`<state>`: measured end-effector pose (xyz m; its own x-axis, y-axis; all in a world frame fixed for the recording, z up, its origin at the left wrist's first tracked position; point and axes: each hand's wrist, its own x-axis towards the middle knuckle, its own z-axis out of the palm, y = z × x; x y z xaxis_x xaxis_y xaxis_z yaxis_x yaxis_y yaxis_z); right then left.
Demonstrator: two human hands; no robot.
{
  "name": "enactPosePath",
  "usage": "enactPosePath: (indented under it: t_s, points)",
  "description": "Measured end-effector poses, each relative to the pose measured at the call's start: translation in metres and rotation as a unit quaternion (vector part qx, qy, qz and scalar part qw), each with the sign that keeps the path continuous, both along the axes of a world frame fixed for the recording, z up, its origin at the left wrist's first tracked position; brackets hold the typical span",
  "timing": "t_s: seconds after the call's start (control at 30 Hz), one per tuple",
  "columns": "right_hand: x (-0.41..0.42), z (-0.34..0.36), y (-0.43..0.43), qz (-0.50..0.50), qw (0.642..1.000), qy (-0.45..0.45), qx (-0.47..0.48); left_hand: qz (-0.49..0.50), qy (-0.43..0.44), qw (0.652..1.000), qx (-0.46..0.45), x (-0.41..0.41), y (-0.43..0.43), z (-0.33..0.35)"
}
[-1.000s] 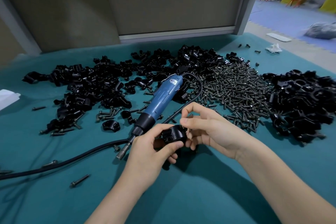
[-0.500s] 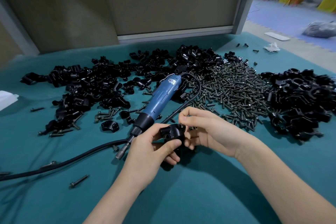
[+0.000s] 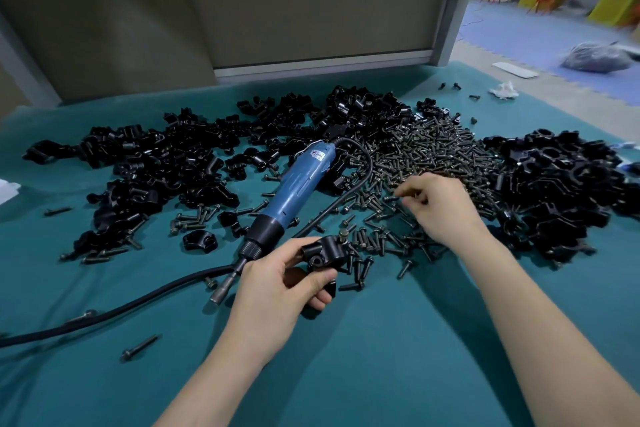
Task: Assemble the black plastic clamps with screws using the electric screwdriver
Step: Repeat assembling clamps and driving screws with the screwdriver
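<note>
At lower centre, the left hand (image 3: 277, 282) grips a black clamp (image 3: 320, 253) with one screw (image 3: 343, 236) standing in it. The right hand (image 3: 438, 206), fingers curled, picks at the screw pile (image 3: 433, 156) (whether it holds one is unclear). Likely next: seat a second screw, then take the screwdriver (image 3: 294, 194).

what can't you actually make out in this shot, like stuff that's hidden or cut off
- Head view: whether the right hand has pinched a screw from the screw pile; its curled fingers hide the tips.
- Underside of the clamp: covered by the left hand.
- Screwdriver label: too small to read.
- Its cable: cut off by the left edge.
</note>
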<state>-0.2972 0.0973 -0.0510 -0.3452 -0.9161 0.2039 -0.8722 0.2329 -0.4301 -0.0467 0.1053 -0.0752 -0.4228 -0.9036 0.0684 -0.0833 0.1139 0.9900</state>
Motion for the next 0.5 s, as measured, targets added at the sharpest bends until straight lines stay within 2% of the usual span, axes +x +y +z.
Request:
enactPosePath:
  t_s: [0.17, 0.4, 0.5]
  points:
    - [0.000, -0.006, -0.002, 0.015, 0.999, -0.044, 0.018, 0.002, 0.000, 1.000, -0.001, 0.000, 0.000, 0.001]
    - [0.010, -0.005, -0.004, 0.026, 0.999, 0.021, 0.020, 0.001, -0.005, 1.000, -0.004, 0.000, 0.000, 0.001]
    - [0.012, -0.003, -0.002, 0.066, 0.997, 0.030, 0.003, 0.000, -0.007, 1.000, 0.000, 0.001, 0.000, 0.001]
